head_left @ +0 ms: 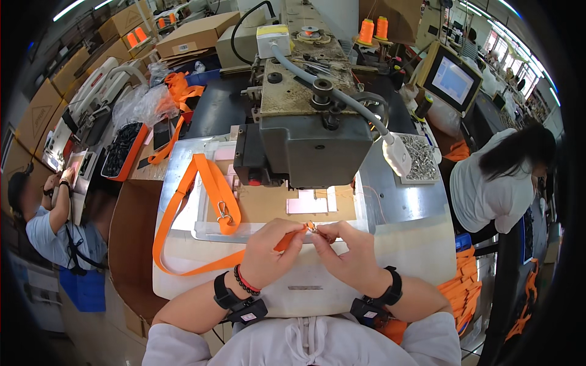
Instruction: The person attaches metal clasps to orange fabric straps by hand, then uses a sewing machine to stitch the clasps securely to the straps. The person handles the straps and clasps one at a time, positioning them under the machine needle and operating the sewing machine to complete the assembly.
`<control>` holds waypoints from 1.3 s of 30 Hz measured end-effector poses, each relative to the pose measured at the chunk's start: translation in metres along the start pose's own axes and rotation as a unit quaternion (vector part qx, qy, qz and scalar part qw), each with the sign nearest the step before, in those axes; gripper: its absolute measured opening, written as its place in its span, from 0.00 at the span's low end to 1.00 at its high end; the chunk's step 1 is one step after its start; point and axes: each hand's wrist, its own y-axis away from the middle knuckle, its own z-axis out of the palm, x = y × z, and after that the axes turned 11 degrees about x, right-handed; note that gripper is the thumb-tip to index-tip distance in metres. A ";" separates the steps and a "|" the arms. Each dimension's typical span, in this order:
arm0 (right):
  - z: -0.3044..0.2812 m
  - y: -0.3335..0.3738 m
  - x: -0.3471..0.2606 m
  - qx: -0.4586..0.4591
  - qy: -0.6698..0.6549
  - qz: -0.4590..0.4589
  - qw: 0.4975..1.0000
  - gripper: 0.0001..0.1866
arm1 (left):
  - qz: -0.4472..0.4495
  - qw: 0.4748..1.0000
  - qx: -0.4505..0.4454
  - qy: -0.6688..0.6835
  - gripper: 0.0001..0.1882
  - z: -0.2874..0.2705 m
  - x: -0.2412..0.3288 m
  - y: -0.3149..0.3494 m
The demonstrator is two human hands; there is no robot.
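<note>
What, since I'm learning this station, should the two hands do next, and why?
Probably line the orange strap up with the small metal piece: the left hand pinches the strap nearby, the right hand pinches the metal, and I can't tell whether they are joined.

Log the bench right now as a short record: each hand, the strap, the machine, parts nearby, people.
Left hand: the left hand pinches the orange strap near its end
Right hand: the right hand pinches a small metal fitting, partly hidden by fingers
Strap: loops out to the left; a metal clip hangs on it
Machine: sewing machine head beyond both hands
Parts: silvery metal pieces, right of the machine
People: one co-worker each side
</note>
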 end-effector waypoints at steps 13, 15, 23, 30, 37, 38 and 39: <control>0.001 0.003 0.012 -0.054 -0.013 -0.043 0.998 0.08 | -0.067 0.998 -0.014 0.017 0.17 0.001 -0.003 0.001; -0.001 0.001 0.012 -0.072 -0.012 -0.041 0.997 0.08 | -0.021 0.997 -0.072 -0.001 0.21 -0.007 -0.012 -0.001; -0.005 -0.006 0.008 -0.166 -0.039 0.030 0.985 0.10 | -0.099 0.985 -0.136 0.034 0.29 -0.008 -0.010 -0.001; -0.017 -0.019 0.022 -0.127 -0.070 0.139 0.980 0.12 | -0.152 0.970 -0.189 -0.028 0.30 -0.022 -0.006 -0.011; -0.014 -0.018 0.029 -0.127 -0.113 0.215 0.962 0.12 | -0.157 0.967 -0.199 -0.036 0.25 -0.026 -0.009 -0.014; -0.012 -0.016 0.028 -0.132 -0.130 0.220 0.958 0.12 | -0.132 0.972 -0.188 -0.047 0.24 -0.024 -0.009 -0.011; -0.011 -0.015 0.027 -0.136 -0.147 0.226 0.953 0.12 | -0.107 0.977 -0.177 -0.057 0.23 -0.023 -0.010 -0.010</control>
